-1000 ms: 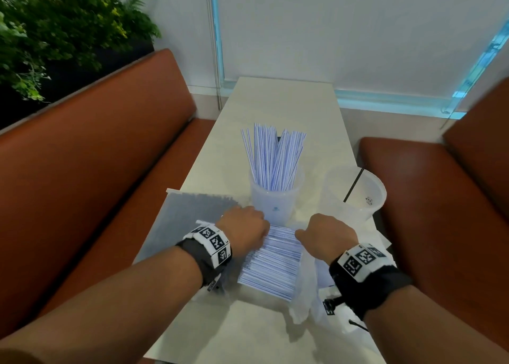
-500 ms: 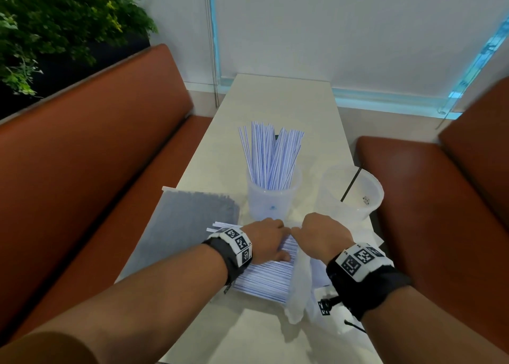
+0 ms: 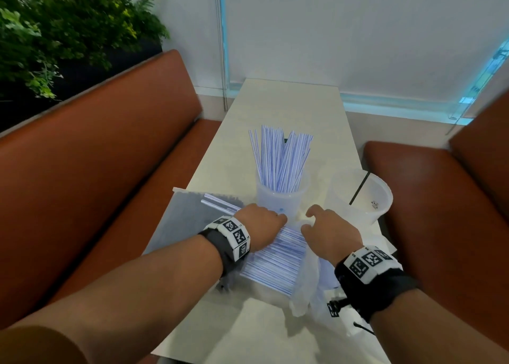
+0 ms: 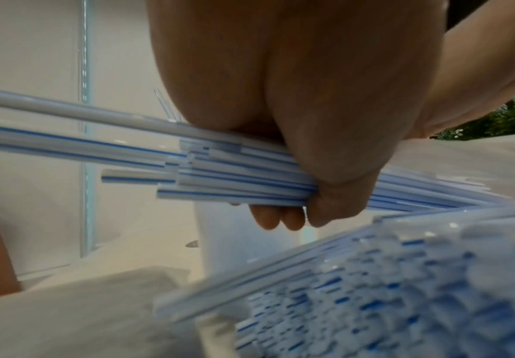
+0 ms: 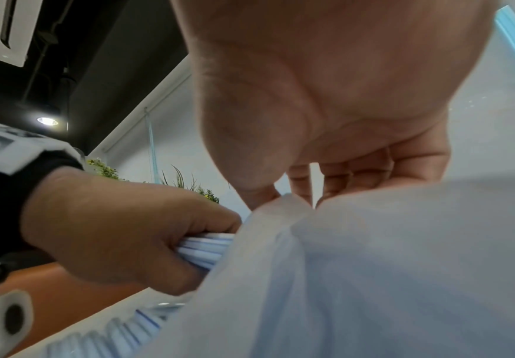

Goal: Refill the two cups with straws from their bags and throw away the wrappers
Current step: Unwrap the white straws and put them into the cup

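A flat bundle of blue-striped straws (image 3: 275, 256) lies on the pale tabletop (image 3: 286, 107) near the person, partly inside a clear plastic bag (image 3: 305, 286) whose loose mouth bunches up on its right side. The left hand (image 3: 259, 226) has its grip closed round a handful of these straws (image 4: 235, 179): in the left wrist view the thumb and curled fingers (image 4: 276, 219) wrap a sheaf that sticks out on both sides of the fist, above the rest of the stack. The right hand (image 3: 330, 231) sits just beside it, its grip pinching a fold of the bag's film between thumb and fingertips (image 5: 299, 186), as the right wrist view shows. Just beyond the hands stands a translucent cup (image 3: 281, 201) full of upright striped straws (image 3: 281, 157), fanned out at the top. To its right a second translucent cup (image 3: 366, 195) holds only a single thin dark straw leaning against its rim. A grey bag (image 3: 190, 217) lies flat on the tabletop to the left, touching the bundle's far corner. Brown upholstered benches (image 3: 110, 157) flank the tabletop on both sides, and green plants (image 3: 55, 33) rise behind the left one.
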Action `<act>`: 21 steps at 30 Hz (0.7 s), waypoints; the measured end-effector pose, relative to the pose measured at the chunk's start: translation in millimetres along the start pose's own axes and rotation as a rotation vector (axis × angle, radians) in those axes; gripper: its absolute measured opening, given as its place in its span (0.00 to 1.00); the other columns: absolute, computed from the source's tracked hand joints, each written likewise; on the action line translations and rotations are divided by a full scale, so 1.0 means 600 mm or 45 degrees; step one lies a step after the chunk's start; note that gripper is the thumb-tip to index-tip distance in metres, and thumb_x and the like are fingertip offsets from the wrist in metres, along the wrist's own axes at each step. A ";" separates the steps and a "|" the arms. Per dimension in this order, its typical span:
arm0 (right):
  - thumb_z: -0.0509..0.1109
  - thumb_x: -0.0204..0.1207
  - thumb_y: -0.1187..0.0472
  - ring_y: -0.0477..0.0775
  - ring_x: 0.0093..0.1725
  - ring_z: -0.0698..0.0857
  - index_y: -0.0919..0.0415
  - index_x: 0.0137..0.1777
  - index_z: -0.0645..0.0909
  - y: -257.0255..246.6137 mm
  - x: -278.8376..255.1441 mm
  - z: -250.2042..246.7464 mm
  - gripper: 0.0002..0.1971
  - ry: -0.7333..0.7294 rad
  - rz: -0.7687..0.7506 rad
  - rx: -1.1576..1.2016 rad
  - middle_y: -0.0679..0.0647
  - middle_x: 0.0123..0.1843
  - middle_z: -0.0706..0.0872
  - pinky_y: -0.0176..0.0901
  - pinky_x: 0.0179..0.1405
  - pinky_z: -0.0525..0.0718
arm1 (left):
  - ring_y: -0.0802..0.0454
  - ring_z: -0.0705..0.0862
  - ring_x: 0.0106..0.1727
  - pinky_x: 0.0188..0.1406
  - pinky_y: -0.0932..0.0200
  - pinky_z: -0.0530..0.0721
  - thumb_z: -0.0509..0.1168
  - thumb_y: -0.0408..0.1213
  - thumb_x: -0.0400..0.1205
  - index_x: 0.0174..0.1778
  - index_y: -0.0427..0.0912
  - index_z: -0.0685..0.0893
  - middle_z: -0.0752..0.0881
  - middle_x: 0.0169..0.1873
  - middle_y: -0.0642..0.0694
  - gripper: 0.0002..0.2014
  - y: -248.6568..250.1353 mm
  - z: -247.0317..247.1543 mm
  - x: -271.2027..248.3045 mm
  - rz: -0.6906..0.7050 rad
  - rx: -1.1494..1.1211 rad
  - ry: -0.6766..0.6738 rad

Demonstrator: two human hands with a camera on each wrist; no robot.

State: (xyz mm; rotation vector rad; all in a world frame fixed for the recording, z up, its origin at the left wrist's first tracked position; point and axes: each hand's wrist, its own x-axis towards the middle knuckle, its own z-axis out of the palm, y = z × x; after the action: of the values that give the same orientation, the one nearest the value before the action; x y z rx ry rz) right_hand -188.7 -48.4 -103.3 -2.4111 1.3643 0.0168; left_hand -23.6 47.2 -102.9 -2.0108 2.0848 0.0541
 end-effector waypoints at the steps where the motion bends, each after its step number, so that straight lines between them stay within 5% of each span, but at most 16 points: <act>1: 0.58 0.80 0.47 0.53 0.48 0.80 0.43 0.68 0.72 -0.001 -0.001 0.000 0.17 -0.003 -0.006 0.009 0.46 0.52 0.74 0.48 0.47 0.74 | 0.41 0.86 0.47 0.40 0.51 0.71 0.62 0.33 0.84 0.64 0.43 0.74 0.85 0.48 0.44 0.13 -0.009 -0.001 -0.008 -0.016 0.030 0.003; 9: 0.55 0.85 0.51 0.57 0.59 0.82 0.44 0.70 0.76 -0.003 -0.003 0.006 0.17 -0.055 0.007 0.034 0.51 0.59 0.77 0.50 0.58 0.78 | 0.43 0.85 0.59 0.59 0.45 0.83 0.58 0.37 0.87 0.68 0.48 0.77 0.85 0.60 0.46 0.14 -0.108 0.019 -0.088 -0.168 0.023 0.064; 14: 0.48 0.88 0.43 0.60 0.63 0.80 0.48 0.71 0.79 -0.011 -0.006 0.005 0.23 0.001 -0.097 -0.009 0.55 0.64 0.81 0.54 0.63 0.79 | 0.46 0.86 0.55 0.52 0.52 0.82 0.62 0.37 0.85 0.62 0.49 0.76 0.86 0.58 0.48 0.10 -0.164 0.038 -0.135 -0.325 -0.027 0.075; 18: 0.51 0.88 0.39 0.53 0.48 0.78 0.48 0.53 0.78 -0.038 -0.015 -0.010 0.18 0.424 -0.230 0.672 0.51 0.47 0.80 0.47 0.51 0.73 | 0.47 0.84 0.55 0.50 0.51 0.81 0.60 0.41 0.85 0.66 0.50 0.75 0.85 0.57 0.48 0.13 -0.173 0.041 -0.143 -0.377 -0.091 0.175; 21: 0.54 0.88 0.40 0.47 0.61 0.81 0.48 0.62 0.80 -0.060 -0.023 -0.020 0.18 0.366 -0.242 1.096 0.47 0.60 0.84 0.43 0.63 0.71 | 0.45 0.84 0.54 0.52 0.49 0.80 0.63 0.42 0.84 0.65 0.48 0.76 0.84 0.56 0.47 0.14 -0.156 0.028 -0.127 -0.291 -0.192 0.261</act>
State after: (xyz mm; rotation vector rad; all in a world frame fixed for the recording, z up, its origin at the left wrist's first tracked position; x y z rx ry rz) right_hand -168.2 -24.5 -78.4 -1.8109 0.9447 -0.8169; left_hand 72.9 120.2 -90.5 -2.4256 2.0030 -0.0386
